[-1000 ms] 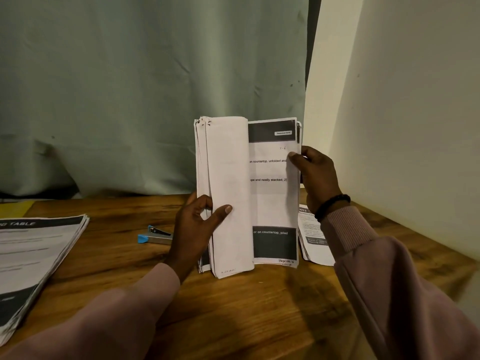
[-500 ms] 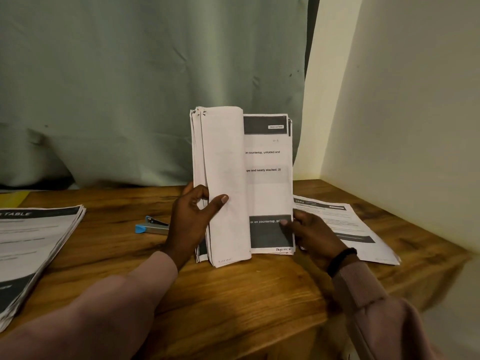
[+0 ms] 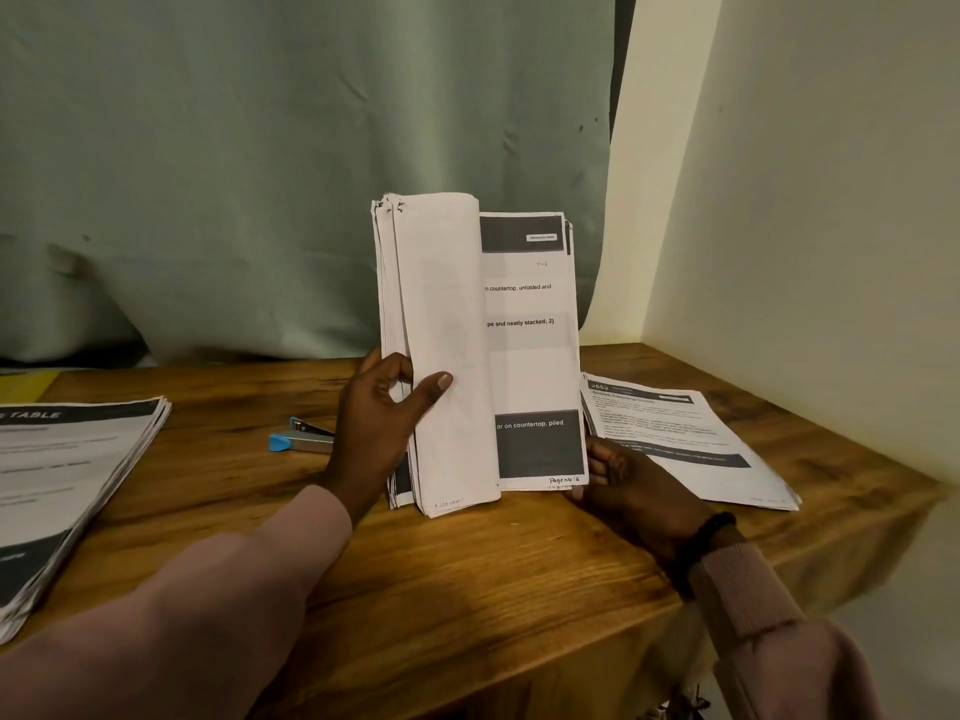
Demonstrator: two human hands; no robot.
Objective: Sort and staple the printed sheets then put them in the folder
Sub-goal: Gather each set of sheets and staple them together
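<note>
R hand [image 3: 631,480] now lower, at upright sheets [image 3: 535,356] btm corner

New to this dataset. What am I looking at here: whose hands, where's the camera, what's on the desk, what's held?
No robot: a person's two bare hands, filmed by a wide-angle camera on their head, looking forward and down. The left hand grips a bundle of printed sheets standing upright on the wooden table, front pages folded back. The right hand pinches the bundle's lower right corner. On the table lie a blue-tipped stapler, one paper stack at the left and another stack at the right.
</note>
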